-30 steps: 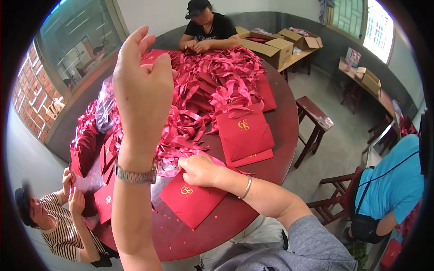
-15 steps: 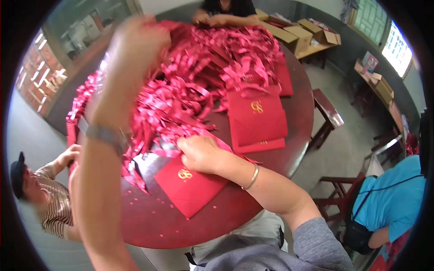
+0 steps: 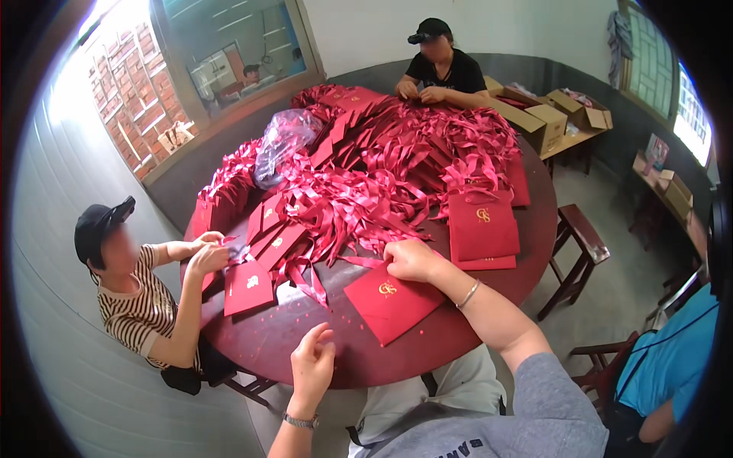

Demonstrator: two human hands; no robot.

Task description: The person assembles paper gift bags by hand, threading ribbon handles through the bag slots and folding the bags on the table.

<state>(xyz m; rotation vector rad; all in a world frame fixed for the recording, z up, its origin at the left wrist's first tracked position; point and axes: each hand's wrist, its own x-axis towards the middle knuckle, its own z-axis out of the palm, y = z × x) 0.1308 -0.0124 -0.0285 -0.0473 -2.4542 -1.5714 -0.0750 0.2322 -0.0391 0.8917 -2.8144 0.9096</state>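
My right hand [image 3: 414, 260] is closed on the top edge of a flat red paper bag [image 3: 389, 305] with a gold emblem and a pink ribbon, which lies on the table. To the left, my left hand [image 3: 313, 365] hovers at the table's front edge, holding nothing, its fingers loosely apart. A big heap of pink-red ribbons [image 3: 359, 202] attached to red bags spreads beyond both hands. Right of my right hand lies a small stack of similar bags [image 3: 485, 229].
A round dark-red table [image 3: 458, 305] bears everything. Co-workers sit at its left and far side; the left one [image 3: 137, 298] handles bags. A clear plastic bag [image 3: 286, 141] rests on the heap. Cardboard boxes [image 3: 546, 122] and a wooden stool [image 3: 576, 248] stand at right.
My left hand has come back from over the far-left heap to the table's front edge. My right hand stays on the same bag. The view has shifted, showing more of the left co-worker.
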